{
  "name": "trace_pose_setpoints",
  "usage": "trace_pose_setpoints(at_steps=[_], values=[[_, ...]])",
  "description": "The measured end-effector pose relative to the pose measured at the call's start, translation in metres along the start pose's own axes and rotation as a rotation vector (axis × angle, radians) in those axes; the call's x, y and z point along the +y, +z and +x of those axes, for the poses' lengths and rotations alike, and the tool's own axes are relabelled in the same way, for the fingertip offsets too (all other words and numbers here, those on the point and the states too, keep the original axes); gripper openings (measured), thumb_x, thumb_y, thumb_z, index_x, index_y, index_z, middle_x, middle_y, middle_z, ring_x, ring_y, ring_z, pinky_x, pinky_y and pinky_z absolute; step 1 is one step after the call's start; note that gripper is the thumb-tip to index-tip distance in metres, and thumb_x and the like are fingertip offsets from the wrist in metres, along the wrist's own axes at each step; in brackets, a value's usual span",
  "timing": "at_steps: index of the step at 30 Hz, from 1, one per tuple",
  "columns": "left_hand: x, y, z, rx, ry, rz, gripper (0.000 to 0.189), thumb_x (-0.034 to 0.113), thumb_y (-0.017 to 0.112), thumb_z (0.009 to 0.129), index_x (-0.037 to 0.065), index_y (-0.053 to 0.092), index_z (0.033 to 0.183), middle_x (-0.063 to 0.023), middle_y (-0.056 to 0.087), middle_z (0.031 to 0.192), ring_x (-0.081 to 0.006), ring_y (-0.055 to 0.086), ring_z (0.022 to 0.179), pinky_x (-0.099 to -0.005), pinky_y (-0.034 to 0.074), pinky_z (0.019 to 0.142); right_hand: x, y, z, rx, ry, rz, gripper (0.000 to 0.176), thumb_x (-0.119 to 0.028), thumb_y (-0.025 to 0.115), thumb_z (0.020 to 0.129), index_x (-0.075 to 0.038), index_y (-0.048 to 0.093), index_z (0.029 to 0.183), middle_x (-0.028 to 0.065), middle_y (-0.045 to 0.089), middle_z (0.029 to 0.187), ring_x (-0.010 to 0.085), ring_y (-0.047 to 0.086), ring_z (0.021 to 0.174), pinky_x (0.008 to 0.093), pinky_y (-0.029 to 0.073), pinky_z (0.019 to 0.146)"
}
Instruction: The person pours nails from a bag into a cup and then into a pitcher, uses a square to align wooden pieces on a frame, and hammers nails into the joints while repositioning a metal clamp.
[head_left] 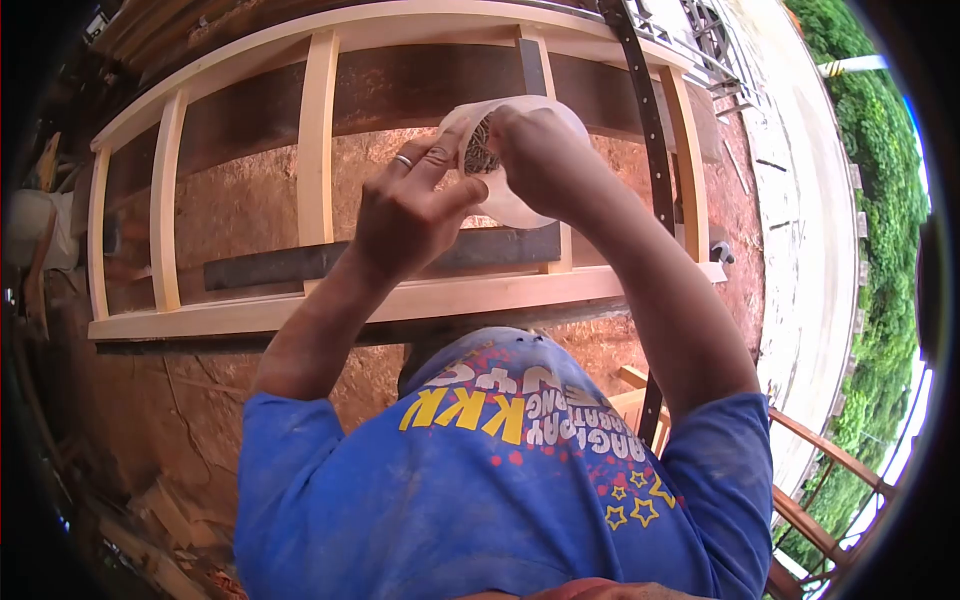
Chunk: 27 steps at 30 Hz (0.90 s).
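A whitish, translucent plastic bag (520, 207) is held over the wooden frame, its mouth facing me. Inside lies a bunch of thin brownish nails (479, 150). My left hand (415, 200), with a ring on one finger, grips the left edge of the bag's mouth, its thumb at the lower side. The fingers of my right hand (530, 155) are curled at the upper right of the opening, against the bag; their tips are hidden. Beneath is the light wooden frame (316, 140), with long rails and several crosspieces.
Dark boards (420, 90) lie under the frame, and a dark strip (270, 270) runs along its near side. A perforated metal bar (650, 120) crosses on the right. Reddish dirt ground (240, 205) shows through the gaps. Wood scraps (175, 515) lie at lower left.
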<state>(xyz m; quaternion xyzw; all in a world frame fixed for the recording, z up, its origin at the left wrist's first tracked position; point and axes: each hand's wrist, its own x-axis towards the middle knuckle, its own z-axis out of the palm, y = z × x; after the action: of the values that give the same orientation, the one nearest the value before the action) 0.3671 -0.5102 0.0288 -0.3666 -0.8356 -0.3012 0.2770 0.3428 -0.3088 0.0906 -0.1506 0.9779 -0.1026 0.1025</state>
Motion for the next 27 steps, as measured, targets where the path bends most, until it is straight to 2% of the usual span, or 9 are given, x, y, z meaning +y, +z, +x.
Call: trace_pose_setpoints(at_steps=[1,4,5,7,13,19,27], values=[[-0.003,0.000,-0.001,0.006,-0.002,-0.017,0.022,0.010,0.088,0.067,0.017,0.074,0.083,-0.0171,0.070,0.138,-0.0299,0.072,0.110,-0.0370,0.063,0.081,-0.002,-0.012,-0.014,0.160,-0.076,0.031,0.017,-0.008,0.064,0.097,0.001,0.073,0.109,0.0198,0.077,0.101,0.0296,0.077,0.094,0.0420,0.061,0.080],[-0.008,-0.001,0.000,0.022,0.007,-0.025,0.028,0.004,0.090,0.063,0.015,0.072,0.081,-0.0166,0.069,0.140,-0.0298,0.072,0.112,-0.0352,0.063,0.078,-0.013,-0.055,-0.051,0.116,0.233,0.719,0.018,-0.010,0.063,0.103,0.006,0.069,0.108,0.0171,0.077,0.098,0.0220,0.077,0.089,0.0366,0.062,0.078],[-0.008,-0.001,0.001,0.025,0.013,-0.022,0.029,0.003,0.090,0.062,0.015,0.072,0.081,-0.0166,0.069,0.140,-0.0297,0.072,0.113,-0.0346,0.063,0.077,-0.006,-0.056,-0.058,0.150,0.226,0.809,0.018,-0.010,0.062,0.104,0.006,0.069,0.108,0.0156,0.077,0.098,0.0204,0.077,0.089,0.0350,0.062,0.078],[-0.006,-0.004,0.004,0.020,0.014,-0.020,0.025,0.008,0.089,0.064,0.018,0.074,0.081,-0.0177,0.070,0.136,-0.0302,0.072,0.112,-0.0370,0.063,0.082,0.007,-0.053,-0.070,0.220,0.216,0.995,0.019,-0.010,0.060,0.107,0.007,0.068,0.109,0.0126,0.077,0.097,0.0170,0.076,0.088,0.0318,0.062,0.078],[-0.003,-0.004,0.006,0.022,0.034,-0.057,0.025,0.013,0.091,0.062,0.019,0.074,0.079,-0.0191,0.071,0.134,-0.0309,0.072,0.113,-0.0382,0.062,0.087,0.013,-0.048,-0.083,0.295,0.147,1.089,0.017,-0.003,0.058,0.106,0.003,0.070,0.116,0.0108,0.078,0.101,0.0155,0.076,0.091,0.0304,0.063,0.081],[-0.001,-0.005,0.006,0.004,0.033,-0.083,0.026,0.014,0.092,0.060,0.019,0.074,0.079,-0.0198,0.071,0.134,-0.0315,0.072,0.114,-0.0388,0.062,0.087,0.016,-0.048,-0.088,0.334,0.188,1.087,0.019,-0.003,0.061,0.104,0.000,0.072,0.119,0.0095,0.079,0.107,0.0150,0.076,0.093,0.0293,0.063,0.081],[-0.005,-0.004,0.005,0.017,0.031,-0.060,0.024,0.011,0.089,0.062,0.019,0.074,0.080,-0.0205,0.071,0.134,-0.0315,0.072,0.113,-0.0376,0.063,0.085,0.024,-0.046,-0.099,0.423,0.170,1.138,0.010,-0.004,0.064,0.104,0.001,0.069,0.110,0.0125,0.078,0.108,0.0169,0.077,0.094,0.0303,0.063,0.078]])
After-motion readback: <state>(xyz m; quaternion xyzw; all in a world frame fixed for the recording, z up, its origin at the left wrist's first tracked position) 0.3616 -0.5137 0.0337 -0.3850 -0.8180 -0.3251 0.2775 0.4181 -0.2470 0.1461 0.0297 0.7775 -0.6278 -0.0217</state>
